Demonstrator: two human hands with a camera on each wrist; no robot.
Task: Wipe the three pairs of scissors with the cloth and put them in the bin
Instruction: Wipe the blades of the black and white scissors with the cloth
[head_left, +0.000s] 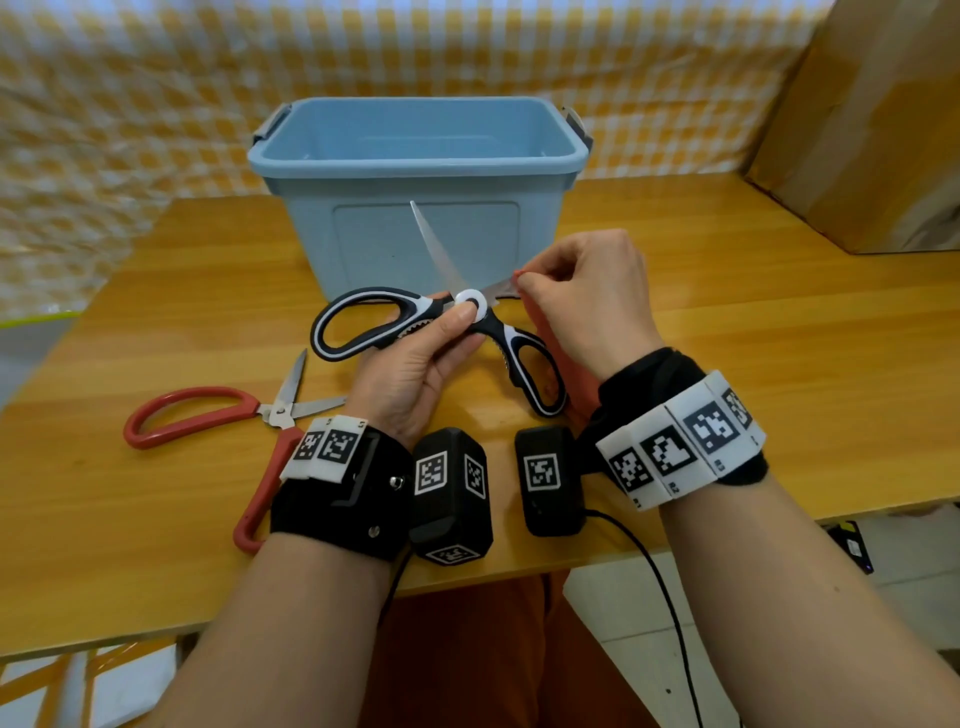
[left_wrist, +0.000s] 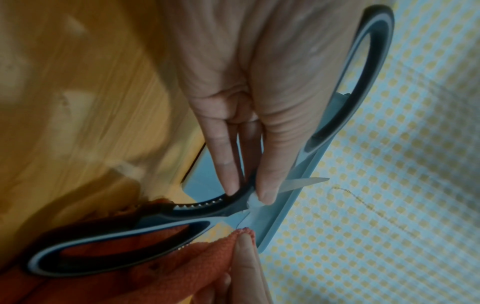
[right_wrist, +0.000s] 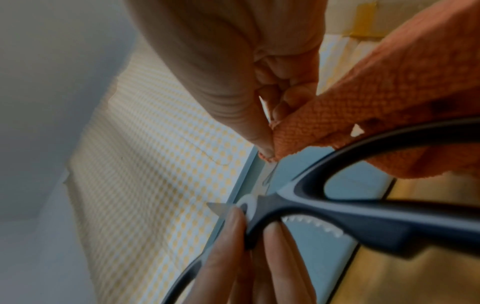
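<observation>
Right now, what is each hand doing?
Left hand: grips the black-and-white scissors near the pivot.
Right hand: pinches the orange cloth on a blade.

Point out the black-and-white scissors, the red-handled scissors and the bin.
black-and-white scissors (head_left: 471, 303): head view, white pivot disc.
red-handled scissors (head_left: 189, 415): head view, upper handle loop.
bin (head_left: 415, 169): head view, front rim.

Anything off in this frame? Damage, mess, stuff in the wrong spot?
No damage or spill shows. One oddity: only two pairs are in view, the black-and-white kitchen scissors in the left hand and the red-handled scissors lying open on the wooden table. The blue plastic bin looks empty.
</observation>
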